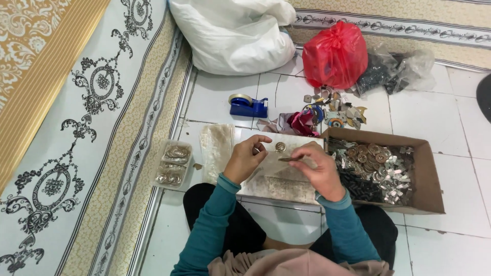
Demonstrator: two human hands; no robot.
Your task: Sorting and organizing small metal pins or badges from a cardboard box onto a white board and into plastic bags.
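On the tiled floor, a seated person's left hand (247, 156) pinches a small round metal piece (280, 146) while the right hand (318, 166) grips a thin tool (289, 159) — a cardboard box (432, 179) of parts within reach.

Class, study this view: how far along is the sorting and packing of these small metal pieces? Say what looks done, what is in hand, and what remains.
Done: a few filled clear packets lie at the left. In hand: the left hand is beside a round metal piece while the right hand holds a thin brown strip. Left: the cardboard box holds many loose metal pieces.
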